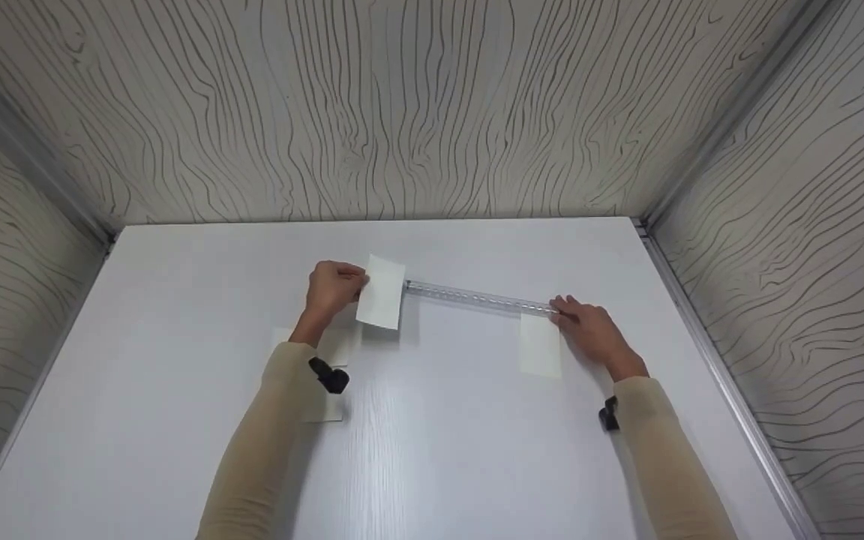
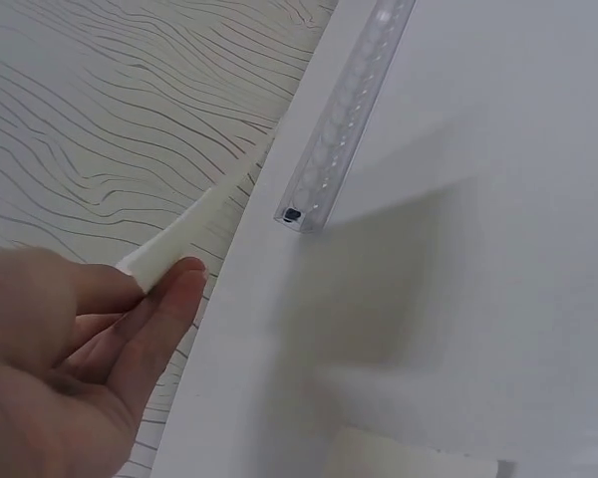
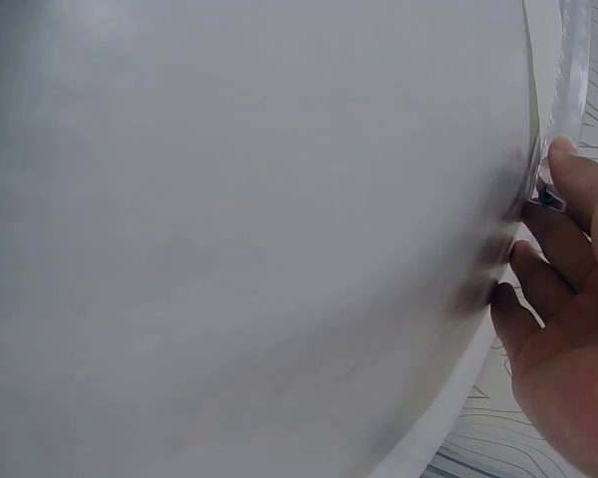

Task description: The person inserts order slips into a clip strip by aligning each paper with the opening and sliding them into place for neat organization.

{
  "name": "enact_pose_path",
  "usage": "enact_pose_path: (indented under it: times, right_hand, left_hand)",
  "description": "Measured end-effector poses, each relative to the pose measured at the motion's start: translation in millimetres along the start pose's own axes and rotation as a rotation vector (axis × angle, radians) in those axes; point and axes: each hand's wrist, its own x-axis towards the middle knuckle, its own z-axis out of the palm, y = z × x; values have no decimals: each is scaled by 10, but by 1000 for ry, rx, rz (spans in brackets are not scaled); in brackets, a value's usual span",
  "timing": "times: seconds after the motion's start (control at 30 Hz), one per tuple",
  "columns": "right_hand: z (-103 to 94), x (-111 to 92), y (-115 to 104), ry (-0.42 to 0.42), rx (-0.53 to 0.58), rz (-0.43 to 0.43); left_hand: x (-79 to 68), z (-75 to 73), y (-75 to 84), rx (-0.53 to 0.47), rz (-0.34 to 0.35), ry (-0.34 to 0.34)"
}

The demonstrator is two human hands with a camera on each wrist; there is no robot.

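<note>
Near the back of the white table, my left hand pinches a cream paper sheet by its left edge. That sheet is raised off the table and appears nearly edge-on in the left wrist view. To its right, a long clear plastic bar with a row of round shapes slants down toward my right hand. My right thumb and fingers grip the bar's right end, where a small dark mark shows. Another cream sheet lies just below that end.
More cream sheets lie beneath my left forearm, partly hidden by it. The white table is bordered by wood-patterned panels at the back and both sides. Metal rails run along its sides.
</note>
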Motion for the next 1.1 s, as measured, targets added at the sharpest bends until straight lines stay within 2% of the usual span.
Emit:
enact_pose_path:
  times: [0.63, 1.1]
  right_hand:
    - [19, 6, -15, -3, 4, 24]
    - [24, -6, 25, 11, 15, -5]
  left_hand:
    - [-62, 133, -185, 21, -85, 53]
    - [-85, 204, -303, 18, -127, 60]
